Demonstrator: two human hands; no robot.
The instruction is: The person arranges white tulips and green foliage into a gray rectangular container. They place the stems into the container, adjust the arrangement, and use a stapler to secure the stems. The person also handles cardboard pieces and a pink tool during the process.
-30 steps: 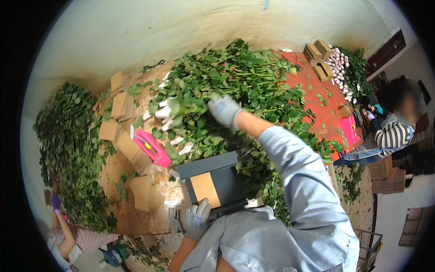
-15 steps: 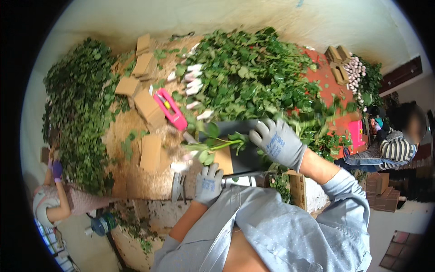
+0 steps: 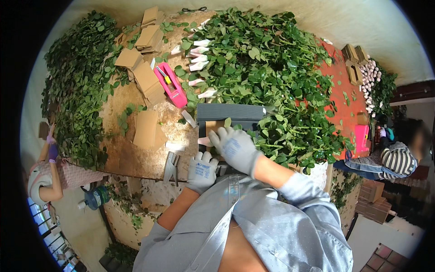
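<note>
My right hand (image 3: 233,149) in a grey glove is bent over a pale pink rose (image 3: 204,141) lying in a dark ridged box (image 3: 231,112), with the stem mostly hidden under it. My left hand (image 3: 201,171), also gloved, has its fingers curled at the box's front left edge. Left of it is a grey metal tool (image 3: 171,166). A pink tool (image 3: 174,93) and cardboard pieces (image 3: 145,129) lie left of the box. Leafy stems (image 3: 258,59), several ending in white-wrapped heads (image 3: 198,65), cover the table behind and right of it.
More foliage (image 3: 72,72) fills the left side, where a person (image 3: 47,190) works in purple gloves. A person in a striped top (image 3: 394,161) works at the right beside a red surface (image 3: 337,104), wrapped buds (image 3: 369,84) and cardboard pieces (image 3: 355,68). A water jug (image 3: 95,197) stands below.
My right hand has come from the far pile down to the box, bringing a rose stem onto it. My left hand stays at the box's edge. The view has shifted.
</note>
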